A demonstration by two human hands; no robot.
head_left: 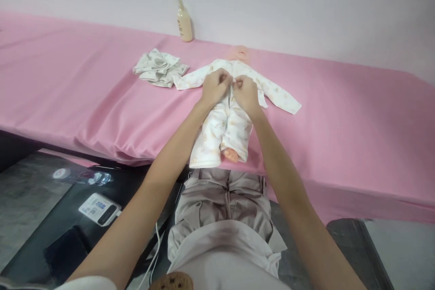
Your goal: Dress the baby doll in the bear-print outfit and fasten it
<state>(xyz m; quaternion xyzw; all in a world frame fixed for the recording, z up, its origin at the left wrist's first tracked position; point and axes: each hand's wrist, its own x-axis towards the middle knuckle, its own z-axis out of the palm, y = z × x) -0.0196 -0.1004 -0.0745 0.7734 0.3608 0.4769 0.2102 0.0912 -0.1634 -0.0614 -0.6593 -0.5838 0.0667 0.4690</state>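
A baby doll point(241, 53) lies on its back on the pink cloth, its foot showing at one trouser leg. It wears a white printed baby top point(278, 95) with both sleeves spread and matching baby trousers point(212, 138). My left hand point(216, 86) and my right hand point(246, 93) meet at the middle of the doll's front, fingers pinched on the two front edges of the top. Whatever fastener lies between the fingertips is too small to make out.
Left of the doll sits a crumpled pale printed garment point(159, 68). A cream pump bottle point(184, 22) stands by the wall. The pink cloth point(356, 122) covers a long table. Lower left, a black surface holds a white device point(99, 209) and a clear plastic bottle point(81, 176).
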